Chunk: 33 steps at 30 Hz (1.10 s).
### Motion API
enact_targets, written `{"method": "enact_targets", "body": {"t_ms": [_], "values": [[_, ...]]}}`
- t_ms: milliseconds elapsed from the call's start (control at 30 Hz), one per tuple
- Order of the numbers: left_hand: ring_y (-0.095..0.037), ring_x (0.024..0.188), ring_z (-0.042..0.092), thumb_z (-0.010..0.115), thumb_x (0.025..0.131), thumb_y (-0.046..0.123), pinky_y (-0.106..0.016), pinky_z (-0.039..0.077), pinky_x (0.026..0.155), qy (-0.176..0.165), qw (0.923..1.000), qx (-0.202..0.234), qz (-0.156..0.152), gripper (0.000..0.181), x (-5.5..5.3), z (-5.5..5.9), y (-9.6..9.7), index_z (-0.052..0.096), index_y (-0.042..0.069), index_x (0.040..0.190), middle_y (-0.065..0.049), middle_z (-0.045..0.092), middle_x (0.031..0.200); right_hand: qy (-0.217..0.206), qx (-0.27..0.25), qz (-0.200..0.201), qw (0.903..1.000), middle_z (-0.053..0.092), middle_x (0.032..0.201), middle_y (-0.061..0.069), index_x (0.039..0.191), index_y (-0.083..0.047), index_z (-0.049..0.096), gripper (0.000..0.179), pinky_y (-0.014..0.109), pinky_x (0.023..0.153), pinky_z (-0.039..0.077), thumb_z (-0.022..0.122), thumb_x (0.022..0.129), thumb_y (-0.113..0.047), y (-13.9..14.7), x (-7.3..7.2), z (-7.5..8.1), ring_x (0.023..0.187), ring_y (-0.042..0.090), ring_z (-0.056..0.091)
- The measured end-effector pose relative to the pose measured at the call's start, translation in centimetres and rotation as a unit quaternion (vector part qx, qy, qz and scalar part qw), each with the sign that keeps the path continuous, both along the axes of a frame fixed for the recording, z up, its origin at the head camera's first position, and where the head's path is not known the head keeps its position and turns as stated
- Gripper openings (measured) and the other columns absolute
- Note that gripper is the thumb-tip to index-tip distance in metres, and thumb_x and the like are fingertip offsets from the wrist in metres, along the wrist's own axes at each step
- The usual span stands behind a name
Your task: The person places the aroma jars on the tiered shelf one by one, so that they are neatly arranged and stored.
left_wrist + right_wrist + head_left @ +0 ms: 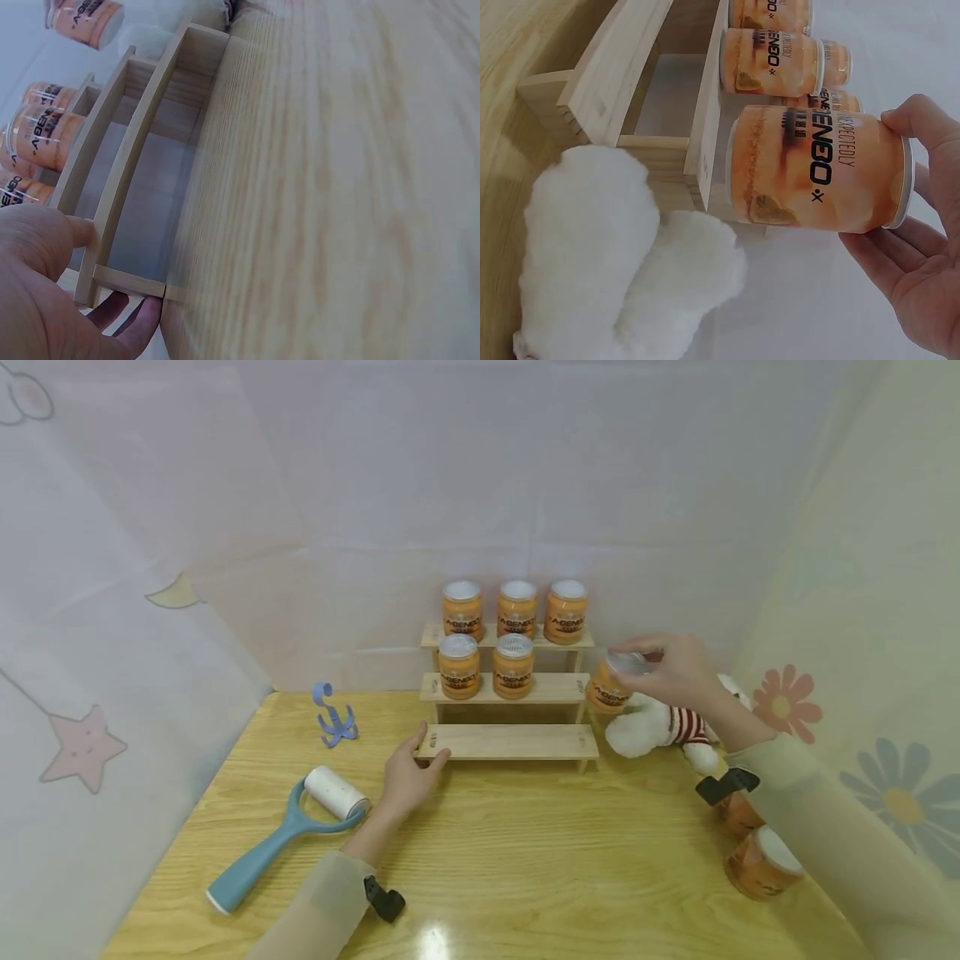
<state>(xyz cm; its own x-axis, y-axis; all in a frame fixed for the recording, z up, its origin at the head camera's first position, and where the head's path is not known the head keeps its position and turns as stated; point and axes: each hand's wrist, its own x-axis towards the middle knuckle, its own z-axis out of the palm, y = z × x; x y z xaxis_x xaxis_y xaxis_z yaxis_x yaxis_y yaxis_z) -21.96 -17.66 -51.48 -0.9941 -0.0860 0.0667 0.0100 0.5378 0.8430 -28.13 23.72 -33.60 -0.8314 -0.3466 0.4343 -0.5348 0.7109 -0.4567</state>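
My right hand grips an orange can around its lidded top end, thumb on one side and fingers on the other. The can is in the air, slightly tilted, just off the right end of the middle step of a three-step wooden shelf. My left hand holds the left end of the lowest step; in the left wrist view its thumb lies on the plank's front edge and its fingers reach behind the leg. Three matching cans stand on the top step and two more cans on the middle one.
A white plush toy in a striped top lies right of the shelf, partly under my right arm. Two more orange cans are at the table's right edge. On the left are a blue-handled lint roller and a purple hook.
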Motion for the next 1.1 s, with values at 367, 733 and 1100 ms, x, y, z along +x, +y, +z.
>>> {"method": "enact_targets", "body": {"t_ms": [367, 733, 1100], "values": [[-0.042, 0.157, 0.038, 0.071, 0.104, 0.036, -0.056, 0.031, 0.131, 0.010, 0.9999, -0.001, -0.001, 0.079, -0.2, -0.3, 0.1, 0.034, 0.007, 0.166, -0.012, 0.038, 0.172, -0.004, -0.020, 0.023, 0.9995, 0.081, 0.118, 0.014, 0.116, -0.014, 0.084, 0.031, 0.051, 0.090, 0.064, 0.086, 0.086, -0.023, -2.6, -2.1, 0.5, 0.109, 0.034, 0.078], [-0.041, 0.157, 0.037, 0.071, 0.103, 0.038, -0.056, 0.031, 0.130, 0.001, 1.0000, 0.007, 0.005, 0.079, 0.0, -0.3, 0.1, 0.034, 0.009, 0.167, -0.010, 0.037, 0.173, -0.009, -0.010, 0.023, 0.9997, 0.083, 0.113, 0.012, 0.112, -0.013, 0.085, 0.031, 0.022, 0.060, 0.046, 0.089, 0.084, -0.025, -4.5, -4.0, -0.4, 0.056, 0.007, 0.052], [-0.041, 0.158, 0.036, 0.071, 0.104, 0.038, -0.056, 0.029, 0.132, 0.002, 1.0000, 0.006, 0.004, 0.079, 0.0, -0.1, 0.2, 0.032, 0.011, 0.167, -0.011, 0.037, 0.173, -0.056, 0.008, 0.014, 0.9983, 0.083, 0.110, 0.010, 0.117, -0.016, 0.084, 0.035, 0.029, 0.055, 0.038, 0.087, 0.085, -0.029, -5.4, -4.9, -0.8, 0.053, 0.012, 0.037]]}}
